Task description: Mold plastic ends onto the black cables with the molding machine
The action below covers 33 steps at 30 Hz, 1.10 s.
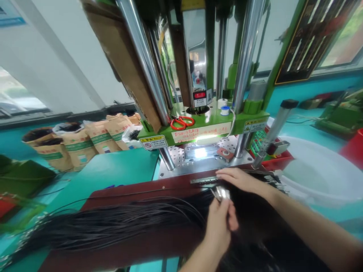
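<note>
Shiny piece (223, 192) held in grip of left hand (221, 221); right hand (239, 179) laid at metal strip (205, 181), likely for steadying; right grip unclear.

At the left of the frame we see a row of brown sacks (79, 151) with green bands, some topped with dark material. Near the centre we have red-handled scissors (183, 123) and, to their right, a small blue-and-white spool (225, 110). At the right edge we find a white tub (323, 151) near a red container (354, 149); at upper right, a dark framed board (313, 37) beside a window (346, 39).
</note>
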### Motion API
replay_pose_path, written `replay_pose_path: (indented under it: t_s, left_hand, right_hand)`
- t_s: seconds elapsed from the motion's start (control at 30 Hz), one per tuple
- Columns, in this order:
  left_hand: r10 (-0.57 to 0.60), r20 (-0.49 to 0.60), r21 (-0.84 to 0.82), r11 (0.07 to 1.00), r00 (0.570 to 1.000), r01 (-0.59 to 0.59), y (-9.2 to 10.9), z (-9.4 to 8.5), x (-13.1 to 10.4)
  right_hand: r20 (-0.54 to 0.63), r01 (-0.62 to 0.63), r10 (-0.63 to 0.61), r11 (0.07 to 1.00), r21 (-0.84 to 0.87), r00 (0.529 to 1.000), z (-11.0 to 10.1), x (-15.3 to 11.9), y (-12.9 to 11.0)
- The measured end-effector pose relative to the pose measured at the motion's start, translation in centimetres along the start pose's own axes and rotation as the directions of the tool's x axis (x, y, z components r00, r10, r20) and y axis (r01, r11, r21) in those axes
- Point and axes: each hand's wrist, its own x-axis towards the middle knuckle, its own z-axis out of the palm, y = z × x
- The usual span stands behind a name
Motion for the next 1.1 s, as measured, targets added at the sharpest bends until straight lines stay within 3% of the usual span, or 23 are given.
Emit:
replay_pose_path:
  t_s: [0.1,0.27,0.43,0.6,0.67,0.73,0.8,0.87,0.97,1.1]
  left_hand:
    - [0.097,-0.052,-0.032,0.995,0.994,-0.099,2.2,-1.9,0.4]
    - [0.124,-0.050,0.027,0.992,0.991,-0.123,2.8,-2.7,0.8]
    - [0.134,-0.002,0.173,0.976,0.991,-0.131,1.4,-2.4,1.3]
    - [0.062,0.017,0.358,0.932,0.998,-0.064,0.4,-2.4,0.8]
    - [0.049,0.023,0.379,0.924,0.999,-0.054,0.2,-2.4,0.6]
    - [0.048,0.043,0.409,0.910,0.998,-0.061,0.1,-2.4,0.5]
    - [0.038,0.081,0.457,0.887,0.996,-0.071,-0.2,-2.3,0.5]
    - [0.007,0.125,0.505,0.860,0.992,-0.070,-0.6,-2.0,0.6]
    - [-0.047,0.166,0.550,0.834,0.985,-0.053,-1.3,-1.3,0.8]
    - [-0.064,0.148,0.606,0.795,0.987,-0.039,-1.7,-0.5,1.0]
  right_hand:
    - [-0.064,-0.097,0.081,0.944,-0.316,0.995,1.5,1.0,2.1]
    - [-0.003,-0.083,0.093,0.882,-0.464,0.996,2.2,1.7,2.3]
    - [0.091,-0.067,0.117,0.900,-0.431,0.989,0.4,1.3,1.4]
    - [0.136,-0.132,0.182,0.941,-0.312,0.974,-1.6,-1.4,0.2]
    - [0.148,-0.176,0.208,0.963,-0.204,0.967,-1.3,-3.2,-0.3]
    - [0.159,-0.316,0.297,0.942,0.109,0.941,0.1,-5.1,-0.7]
    - [0.170,-0.442,0.418,0.733,0.517,0.892,2.0,-6.7,-1.4]
    - [0.123,-0.413,0.513,0.503,0.759,0.850,3.9,-8.0,-2.2]
    - [0.003,-0.289,0.600,0.381,0.878,0.800,5.6,-8.9,-3.2]
    - [-0.032,-0.229,0.612,0.344,0.911,0.790,6.0,-9.2,-3.3]
